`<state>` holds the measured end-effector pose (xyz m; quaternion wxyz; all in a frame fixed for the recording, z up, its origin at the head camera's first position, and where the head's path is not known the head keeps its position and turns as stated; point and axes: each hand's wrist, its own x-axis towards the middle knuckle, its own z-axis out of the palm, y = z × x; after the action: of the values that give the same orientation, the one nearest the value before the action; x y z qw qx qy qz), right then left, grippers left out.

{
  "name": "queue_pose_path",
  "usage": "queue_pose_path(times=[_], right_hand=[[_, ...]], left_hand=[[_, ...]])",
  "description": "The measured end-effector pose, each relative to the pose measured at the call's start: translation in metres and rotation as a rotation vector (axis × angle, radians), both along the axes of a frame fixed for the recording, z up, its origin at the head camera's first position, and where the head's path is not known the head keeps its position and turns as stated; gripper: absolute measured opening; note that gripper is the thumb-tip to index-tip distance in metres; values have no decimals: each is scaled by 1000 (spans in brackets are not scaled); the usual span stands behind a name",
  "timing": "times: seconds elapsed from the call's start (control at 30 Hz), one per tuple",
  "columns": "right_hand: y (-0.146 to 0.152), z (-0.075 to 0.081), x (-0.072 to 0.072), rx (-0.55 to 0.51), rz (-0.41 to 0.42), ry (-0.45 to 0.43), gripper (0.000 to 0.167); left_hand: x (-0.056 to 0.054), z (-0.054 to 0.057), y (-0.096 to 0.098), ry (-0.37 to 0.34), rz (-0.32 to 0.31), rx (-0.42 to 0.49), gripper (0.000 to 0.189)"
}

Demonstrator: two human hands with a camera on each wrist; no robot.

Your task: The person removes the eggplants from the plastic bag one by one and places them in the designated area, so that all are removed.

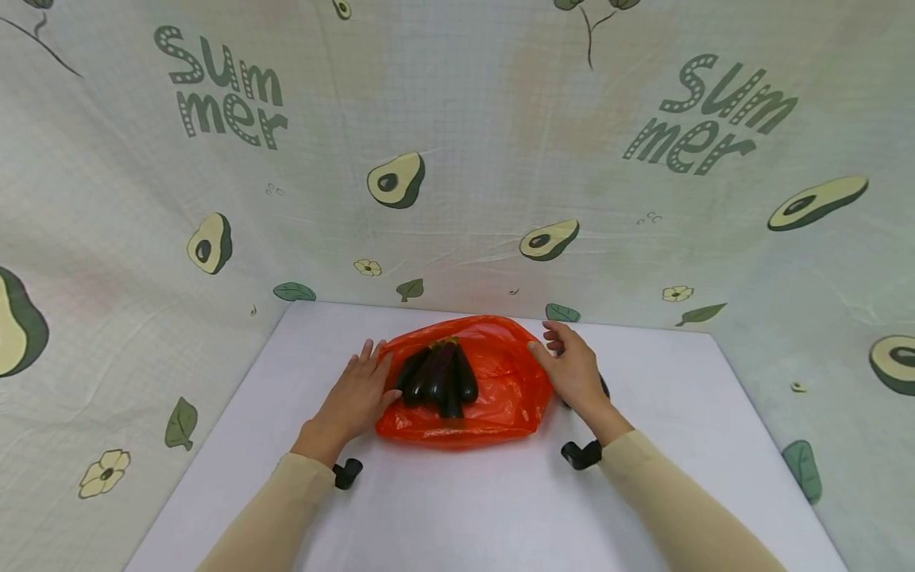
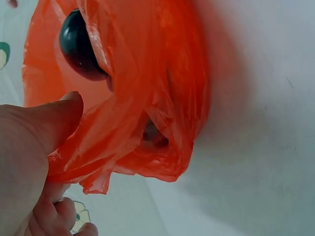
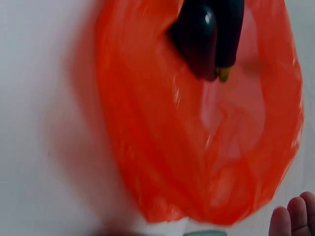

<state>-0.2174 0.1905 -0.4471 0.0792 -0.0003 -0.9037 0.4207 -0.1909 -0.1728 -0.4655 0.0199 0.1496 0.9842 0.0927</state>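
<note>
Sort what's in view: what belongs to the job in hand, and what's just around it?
Likely in the job:
- Red bag
- Eggplants, in the bag
- Left hand, touching the bag
- Right hand, at its other side

Just around:
- Table
- Printed cloth
- Dark thing, mostly hidden behind the right hand; role unclear
</note>
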Motion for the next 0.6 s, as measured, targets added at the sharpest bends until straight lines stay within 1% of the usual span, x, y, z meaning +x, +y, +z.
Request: queue_pose_path(times=[0.13,0.33,0.43,0.6], right_hand=[[-21,1,4,-17,59,-12,55],[-45,-7,2,-33,134,-33,56],[-56,-12,0,-17,153,-64,58],[-72,-23,-7,18,170,-116,59]], left_hand=[[0,2,-2,19,-16,-29,82],[1,2,-6,53,-29,-60,81],[1,3,-6,51,-24,-53,80],[0,3,-5,24,-22,-45,81]])
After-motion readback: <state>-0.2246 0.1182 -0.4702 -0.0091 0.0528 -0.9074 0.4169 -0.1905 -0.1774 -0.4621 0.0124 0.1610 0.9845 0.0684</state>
